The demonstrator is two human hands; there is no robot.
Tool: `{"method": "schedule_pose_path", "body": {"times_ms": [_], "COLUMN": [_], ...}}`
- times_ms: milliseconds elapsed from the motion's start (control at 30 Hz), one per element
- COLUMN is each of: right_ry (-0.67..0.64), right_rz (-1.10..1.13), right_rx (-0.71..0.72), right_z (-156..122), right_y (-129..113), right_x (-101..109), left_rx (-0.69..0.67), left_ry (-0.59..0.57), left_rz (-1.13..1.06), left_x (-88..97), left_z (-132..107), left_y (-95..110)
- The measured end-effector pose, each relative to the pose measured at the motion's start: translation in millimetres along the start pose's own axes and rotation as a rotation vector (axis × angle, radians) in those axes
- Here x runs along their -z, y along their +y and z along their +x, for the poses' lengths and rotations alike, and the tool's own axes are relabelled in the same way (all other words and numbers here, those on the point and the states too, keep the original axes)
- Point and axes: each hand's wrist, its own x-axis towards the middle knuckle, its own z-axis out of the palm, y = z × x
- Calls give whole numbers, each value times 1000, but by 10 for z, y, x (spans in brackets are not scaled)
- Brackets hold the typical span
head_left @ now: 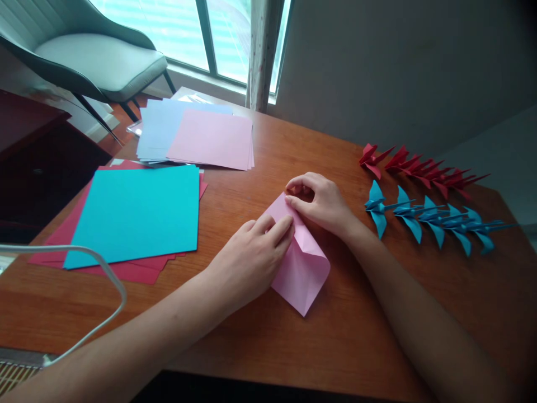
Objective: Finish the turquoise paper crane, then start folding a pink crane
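Note:
A pink sheet of origami paper [302, 280] lies on the table between my hands, creased, with one side curling up in a loose fold on the right. My left hand [262, 249] is closed on its middle part, the fingers pressed together on the folded layer. At the paper's far corner, my right hand [321, 201] pinches the tip between thumb and index finger. My left hand hides the paper's left edge.
Red folded cranes [423, 170] and blue folded cranes [419, 215] stand in two rows at the right. Turquoise sheets [138, 215] on red paper [138, 274] lie left, with pink sheets [213, 140] and pale blue sheets [161, 126] behind. A white cable [113, 277] loops at the left.

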Motion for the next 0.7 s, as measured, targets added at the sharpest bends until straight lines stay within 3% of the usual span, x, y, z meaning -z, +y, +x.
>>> {"method": "schedule_pose_path", "body": {"times_ms": [700], "right_ry": [45], "right_rz": [-39], "right_rx": [-23], "right_z": [-23], "right_y": [-17], "right_x": [-47], "left_rx": [8], "left_ry": [4], "left_rz": [27], "left_x": [-22], "left_z": [-24], "left_y": [32]}}
